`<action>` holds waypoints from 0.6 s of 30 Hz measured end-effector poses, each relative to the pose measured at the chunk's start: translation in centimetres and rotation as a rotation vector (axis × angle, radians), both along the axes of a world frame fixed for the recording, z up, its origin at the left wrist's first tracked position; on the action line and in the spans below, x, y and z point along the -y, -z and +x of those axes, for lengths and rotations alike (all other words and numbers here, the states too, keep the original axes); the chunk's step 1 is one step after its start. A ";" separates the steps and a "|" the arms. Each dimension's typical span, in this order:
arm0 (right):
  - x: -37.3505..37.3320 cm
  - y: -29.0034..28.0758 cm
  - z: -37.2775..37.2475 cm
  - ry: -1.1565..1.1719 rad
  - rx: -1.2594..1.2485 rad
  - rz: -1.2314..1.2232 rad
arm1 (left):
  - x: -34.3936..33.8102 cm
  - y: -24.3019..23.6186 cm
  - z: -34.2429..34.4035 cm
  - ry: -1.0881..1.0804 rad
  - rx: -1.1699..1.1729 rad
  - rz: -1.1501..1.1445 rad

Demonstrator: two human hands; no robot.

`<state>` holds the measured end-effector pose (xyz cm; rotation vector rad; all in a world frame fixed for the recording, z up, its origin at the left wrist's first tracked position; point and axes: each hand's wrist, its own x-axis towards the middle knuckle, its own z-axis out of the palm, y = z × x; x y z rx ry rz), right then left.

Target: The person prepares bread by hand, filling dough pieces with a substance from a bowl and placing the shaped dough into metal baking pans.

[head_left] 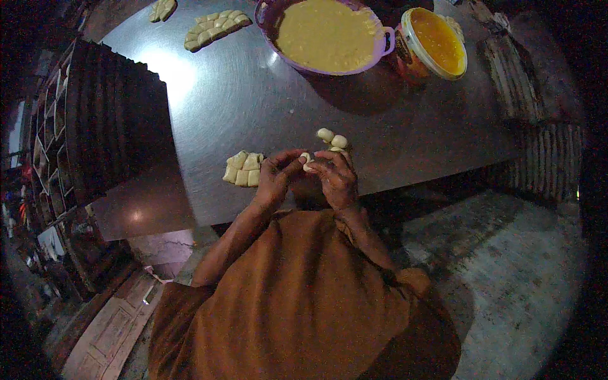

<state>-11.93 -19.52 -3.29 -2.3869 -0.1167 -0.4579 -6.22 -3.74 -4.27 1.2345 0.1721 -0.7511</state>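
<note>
Near the front edge of the metal table, a small pale piece of dough (308, 166) is pinched between the fingertips of both hands. My left hand (278, 174) closes on it from one side, thumb and fingers together. From the other side, my right hand (339, 180) grips the same piece. Just beyond the right hand lie a few smooth dough balls (332, 137), partly covered by its fingers. Beside the left hand sits a cluster of pressed-together dough pieces (242, 170), its right end close to the wrist.
A purple basin (297, 62) of yellowish batter-like mass stands at the back of the metal table (253, 107), next to a tilted white-rimmed bucket (467, 60) with orange contents. More dough clusters (217, 28) lie at the far left. Stacked dark trays (107, 120) rise on the left.
</note>
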 end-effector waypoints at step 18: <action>2.1 -0.2 0.1 -0.011 -0.407 0.266 | -0.1 -0.2 -0.1 0.246 0.293 0.133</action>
